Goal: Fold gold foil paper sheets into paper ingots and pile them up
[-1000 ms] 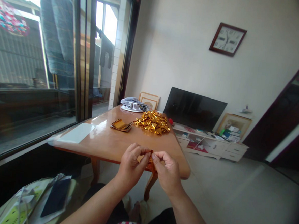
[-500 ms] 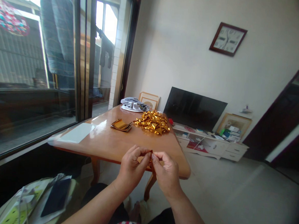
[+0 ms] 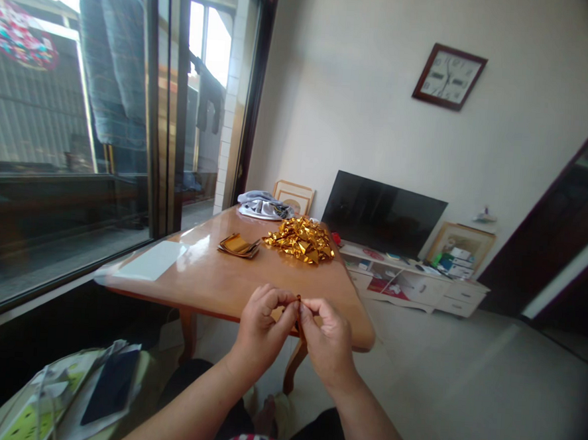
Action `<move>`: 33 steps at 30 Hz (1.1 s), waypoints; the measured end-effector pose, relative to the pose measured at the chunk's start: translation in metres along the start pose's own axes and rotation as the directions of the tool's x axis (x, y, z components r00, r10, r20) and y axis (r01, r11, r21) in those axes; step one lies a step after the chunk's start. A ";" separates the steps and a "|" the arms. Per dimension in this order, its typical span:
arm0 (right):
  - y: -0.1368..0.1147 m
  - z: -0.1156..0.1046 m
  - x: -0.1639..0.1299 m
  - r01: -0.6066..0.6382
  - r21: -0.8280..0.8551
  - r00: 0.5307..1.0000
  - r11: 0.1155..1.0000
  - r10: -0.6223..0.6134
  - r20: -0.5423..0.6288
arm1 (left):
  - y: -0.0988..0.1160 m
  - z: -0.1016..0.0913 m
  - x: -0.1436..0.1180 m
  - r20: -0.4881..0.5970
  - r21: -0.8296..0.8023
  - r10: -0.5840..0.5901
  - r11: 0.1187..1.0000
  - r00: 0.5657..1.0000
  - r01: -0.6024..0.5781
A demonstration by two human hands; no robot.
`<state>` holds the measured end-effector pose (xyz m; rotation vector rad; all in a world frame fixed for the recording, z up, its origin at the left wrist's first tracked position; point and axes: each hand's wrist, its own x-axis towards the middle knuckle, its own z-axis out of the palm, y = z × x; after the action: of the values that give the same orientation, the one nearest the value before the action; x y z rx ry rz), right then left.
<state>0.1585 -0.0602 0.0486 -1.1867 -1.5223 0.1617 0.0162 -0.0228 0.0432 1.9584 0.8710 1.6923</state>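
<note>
Between my two hands is a small folded piece of gold foil paper (image 3: pixel 298 321), mostly covered by my fingers. My left hand (image 3: pixel 266 324) pinches it from the left with thumb and forefinger. From the right, my right hand (image 3: pixel 325 335) pinches the same piece, the fingertips of both hands nearly touching. Both hands are in front of the table's near edge. Beyond them on the table lies a stack of flat gold foil sheets (image 3: pixel 239 245). To its right is a heap of folded gold foil pieces (image 3: pixel 303 240).
The wooden table (image 3: pixel 211 278) bears a white sheet (image 3: pixel 149 260) at left and folded clothes (image 3: pixel 264 205) at the far end. At lower left, a phone (image 3: pixel 111 387) lies on a stool beside a power strip (image 3: pixel 27 416). A television (image 3: pixel 384 212) stands beyond on a white cabinet (image 3: pixel 424 289).
My hands stay in almost the same place, still pinching the foil piece. Slightly more of the foil shows below the fingertips now.
</note>
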 end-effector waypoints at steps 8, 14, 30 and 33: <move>-0.001 -0.001 -0.001 0.026 -0.033 0.999 0.999 -0.025 0.037 | -0.002 0.004 0.004 0.088 -0.212 -0.269 0.936 0.959 0.282; 0.002 0.000 -0.001 0.012 -0.015 0.998 1.000 -0.011 0.060 | -0.009 0.003 0.005 0.204 -0.269 -0.241 0.918 0.949 0.291; 0.017 0.005 -0.003 -0.354 0.306 0.930 0.884 0.297 0.219 | -0.013 -0.005 0.007 0.447 -0.463 -0.311 0.722 0.839 0.514; 0.016 0.004 -0.003 -0.354 0.284 0.927 0.891 0.296 0.229 | -0.012 -0.004 0.006 0.458 -0.477 -0.321 0.698 0.829 0.534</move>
<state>0.1639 -0.0530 0.0350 -1.1770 -1.3725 0.7357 0.0103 -0.0102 0.0405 1.4001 0.5251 1.1050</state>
